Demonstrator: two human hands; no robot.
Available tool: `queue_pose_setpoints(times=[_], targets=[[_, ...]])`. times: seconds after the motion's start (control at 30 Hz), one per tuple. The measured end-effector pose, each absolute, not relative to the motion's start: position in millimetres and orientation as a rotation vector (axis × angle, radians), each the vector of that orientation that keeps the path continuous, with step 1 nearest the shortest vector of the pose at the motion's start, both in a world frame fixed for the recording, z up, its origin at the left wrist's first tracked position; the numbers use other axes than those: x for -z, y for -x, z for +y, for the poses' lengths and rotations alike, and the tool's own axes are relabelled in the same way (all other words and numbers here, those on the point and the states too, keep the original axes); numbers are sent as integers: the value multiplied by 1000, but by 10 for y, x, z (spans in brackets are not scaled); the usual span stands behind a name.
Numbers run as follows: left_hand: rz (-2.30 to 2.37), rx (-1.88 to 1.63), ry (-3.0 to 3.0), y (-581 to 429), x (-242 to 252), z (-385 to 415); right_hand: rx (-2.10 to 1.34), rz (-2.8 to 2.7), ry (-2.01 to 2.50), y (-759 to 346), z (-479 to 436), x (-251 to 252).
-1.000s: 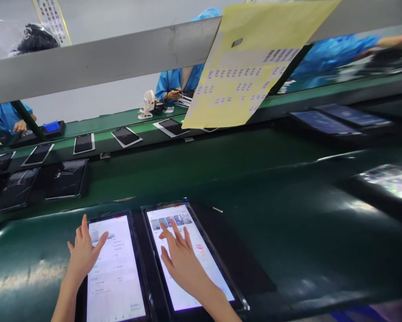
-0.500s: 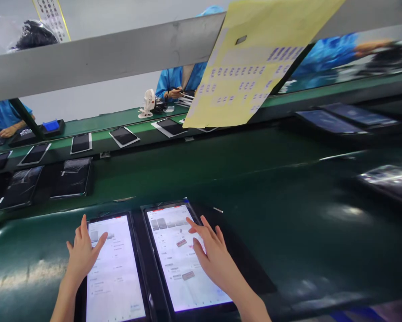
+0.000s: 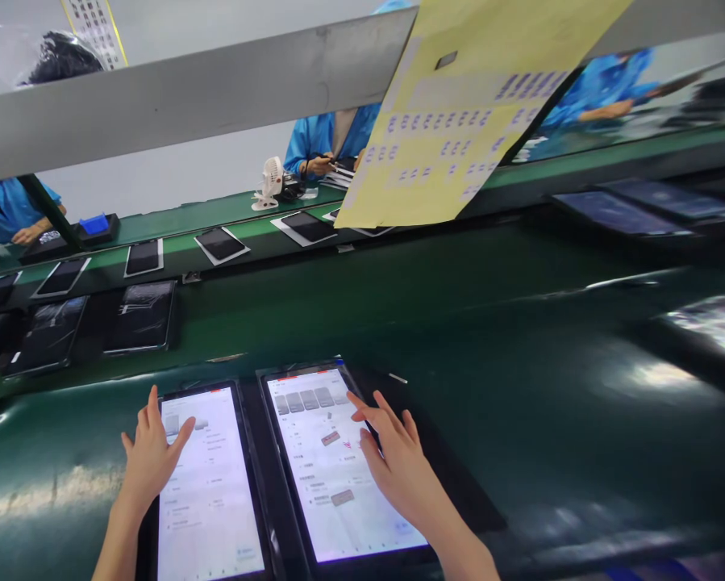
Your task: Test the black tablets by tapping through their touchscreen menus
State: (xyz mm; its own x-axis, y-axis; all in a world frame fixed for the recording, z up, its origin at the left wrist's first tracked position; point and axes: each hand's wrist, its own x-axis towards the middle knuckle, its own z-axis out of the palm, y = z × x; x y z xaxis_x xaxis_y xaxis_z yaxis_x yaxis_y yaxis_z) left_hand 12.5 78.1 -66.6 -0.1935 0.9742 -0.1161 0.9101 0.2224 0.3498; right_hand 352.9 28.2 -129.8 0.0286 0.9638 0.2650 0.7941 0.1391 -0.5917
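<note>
Two large tablets with lit white screens lie side by side on the green surface. Over the upper left edge of the left tablet point(image 3: 210, 500) is my left hand point(image 3: 150, 460), fingers spread, holding nothing. My right hand point(image 3: 398, 460) is over the upper right part of the right tablet point(image 3: 331, 516), its index fingertip at the row of grey pictures. Its fingers are apart and nothing is in them. Whether the fingertips touch the glass cannot be told.
Dark tablets point(image 3: 141, 316) lie at the left, and more point(image 3: 622, 213) at the far right. Smaller devices on white sheets point(image 3: 221, 244) line the back strip. A yellow paper point(image 3: 452, 121) hangs from a grey beam point(image 3: 217, 89). Beyond are people in blue and a white fan point(image 3: 271, 181).
My right hand has moved slightly right over the right tablet, and its screen's row of pictures has shifted. My left hand has stayed at the left tablet's edge.
</note>
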Motion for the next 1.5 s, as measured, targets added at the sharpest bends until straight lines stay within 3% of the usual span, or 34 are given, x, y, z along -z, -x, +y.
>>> queue_pose_setpoints(times=[0.77, 1.5], targets=[[2434, -23, -1996, -273, 685, 833, -395, -1752, 1636, -3575, 112, 1276], [2392, -48, -1933, -235, 676, 840, -422, -1665, 1653, -3636, 79, 1361]])
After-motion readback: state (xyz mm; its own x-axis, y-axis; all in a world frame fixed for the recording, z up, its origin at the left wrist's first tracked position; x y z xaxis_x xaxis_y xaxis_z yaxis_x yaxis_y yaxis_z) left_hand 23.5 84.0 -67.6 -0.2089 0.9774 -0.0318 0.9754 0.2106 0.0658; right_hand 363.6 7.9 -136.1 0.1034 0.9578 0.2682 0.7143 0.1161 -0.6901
